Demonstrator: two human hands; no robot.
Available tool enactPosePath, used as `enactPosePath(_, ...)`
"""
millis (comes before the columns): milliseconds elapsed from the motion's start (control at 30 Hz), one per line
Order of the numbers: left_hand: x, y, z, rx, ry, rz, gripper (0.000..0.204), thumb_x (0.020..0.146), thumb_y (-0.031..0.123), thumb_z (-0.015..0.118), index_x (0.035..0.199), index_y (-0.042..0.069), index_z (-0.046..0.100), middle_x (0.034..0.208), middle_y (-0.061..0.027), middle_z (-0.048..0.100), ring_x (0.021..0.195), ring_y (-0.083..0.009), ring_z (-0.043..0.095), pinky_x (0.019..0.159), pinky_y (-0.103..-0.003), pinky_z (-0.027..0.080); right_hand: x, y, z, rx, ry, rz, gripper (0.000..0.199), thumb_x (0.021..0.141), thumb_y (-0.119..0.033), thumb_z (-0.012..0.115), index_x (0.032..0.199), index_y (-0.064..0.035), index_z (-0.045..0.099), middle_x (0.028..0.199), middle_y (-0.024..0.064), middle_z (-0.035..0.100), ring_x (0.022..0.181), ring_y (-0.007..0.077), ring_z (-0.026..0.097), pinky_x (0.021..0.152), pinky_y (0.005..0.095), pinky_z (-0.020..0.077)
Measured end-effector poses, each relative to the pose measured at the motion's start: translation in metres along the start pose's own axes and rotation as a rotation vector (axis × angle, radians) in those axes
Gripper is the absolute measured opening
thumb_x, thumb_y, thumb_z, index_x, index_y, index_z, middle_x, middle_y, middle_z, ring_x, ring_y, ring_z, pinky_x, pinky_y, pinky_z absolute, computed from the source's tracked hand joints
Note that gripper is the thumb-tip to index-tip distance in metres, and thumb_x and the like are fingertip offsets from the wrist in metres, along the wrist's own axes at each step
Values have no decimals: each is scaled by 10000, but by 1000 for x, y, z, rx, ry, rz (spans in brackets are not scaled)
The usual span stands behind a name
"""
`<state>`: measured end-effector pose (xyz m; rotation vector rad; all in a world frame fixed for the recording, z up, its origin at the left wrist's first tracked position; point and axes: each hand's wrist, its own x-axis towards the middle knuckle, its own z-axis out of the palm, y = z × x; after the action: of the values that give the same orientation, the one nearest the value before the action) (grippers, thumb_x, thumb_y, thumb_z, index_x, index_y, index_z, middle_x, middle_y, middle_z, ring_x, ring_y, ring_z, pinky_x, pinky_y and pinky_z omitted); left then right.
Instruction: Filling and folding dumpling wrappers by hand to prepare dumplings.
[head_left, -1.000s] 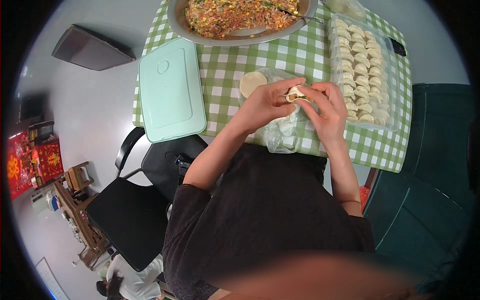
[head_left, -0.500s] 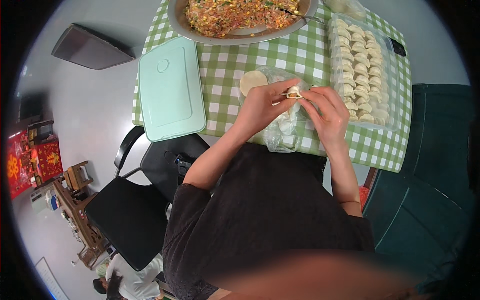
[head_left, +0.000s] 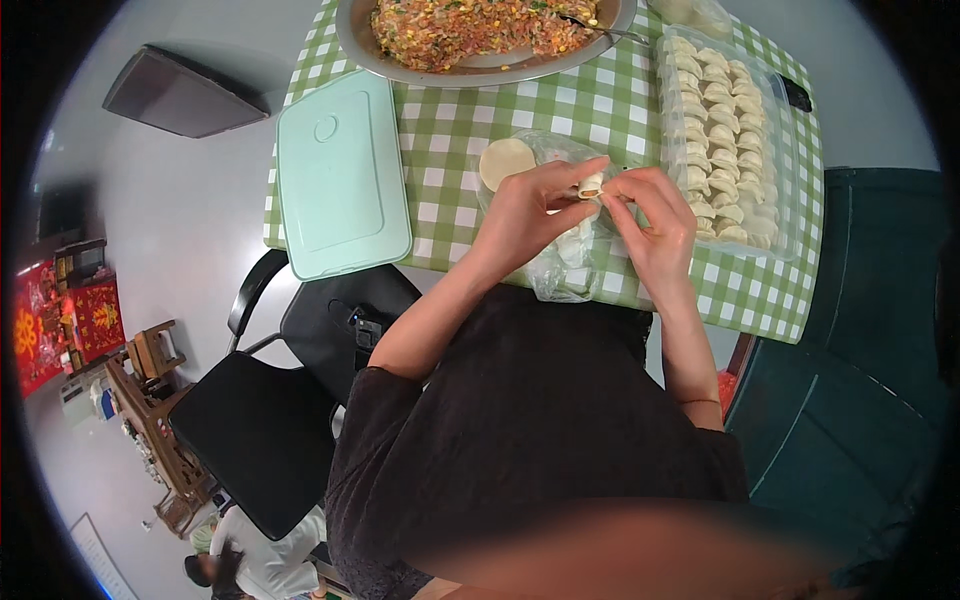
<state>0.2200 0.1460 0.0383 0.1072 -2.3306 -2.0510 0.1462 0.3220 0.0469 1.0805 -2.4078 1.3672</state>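
Note:
Between my two hands is a partly folded dumpling [head_left: 591,186], its filling showing at the open edge. My left hand [head_left: 532,207] grips it from the left between thumb and fingers. From the right, my right hand [head_left: 652,222] pinches the edge of its wrapper. Below them lies a crumpled clear plastic bag [head_left: 562,277] with white dough wrappers inside, partly hidden by my hands. A round dough wrapper [head_left: 506,164] rests beside my left hand. To the right, a clear plastic container [head_left: 787,190] holds rows of folded dumplings [head_left: 722,138].
A metal basin [head_left: 440,77] of chopped filling [head_left: 470,35] with a spoon [head_left: 612,33] stands at the far edge. On the left lies a pale green lid [head_left: 343,180] on the checked tablecloth [head_left: 440,130]. Black chairs [head_left: 255,425] stand to my left; a person [head_left: 270,555] is behind them.
My fingers have shifted slightly on the dumpling; its wrapper is tilted differently and the right hand now pinches nearer its right corner. The rest stays in place.

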Motion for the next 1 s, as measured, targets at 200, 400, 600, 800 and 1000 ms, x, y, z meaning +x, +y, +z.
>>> enactPosePath(200,2,-13,-5,-410,-98,-74,487,978,-6,651,1455,34,559,1257,-34,673,1106,-86,617,962,-264,523,1,-1,-4,45,6,11,166,791,9,792,941,-19,729,931,95,679,854,274,668,723,361,533)
enactPosePath(400,4,-15,-2,-341,-93,-79,466,989,11,645,1447,32,565,1317,-40,657,1113,-93,626,962,-263,529,3,1,-8,-26,-6,-78,190,766,1,806,944,-25,743,925,94,679,853,265,663,709,355,528)
enactPosePath(600,5,-17,-1,-350,-81,-99,452,991,20,645,1437,35,574,1337,-48,659,1124,-117,640,964,-281,545,12,-6,-13,-30,-25,-132,189,753,-35,817,930,-43,750,948,64,662,848,244,637,698,354,524)
enactPosePath(800,6,-19,2,-313,-50,-43,440,994,24,643,1430,41,587,1287,-41,680,1074,-98,639,932,-266,543,18,-7,-11,-116,-71,-226,165,753,-35,810,893,-43,723,933,53,647,838,242,623,700,357,519)
enactPosePath(1000,6,-14,5,-126,22,55,416,986,39,662,1400,33,618,1080,2,657,954,-65,577,843,-228,500,19,-4,-8,-99,-91,-170,176,768,-27,796,916,-44,704,927,69,656,839,263,632,696,379,518)
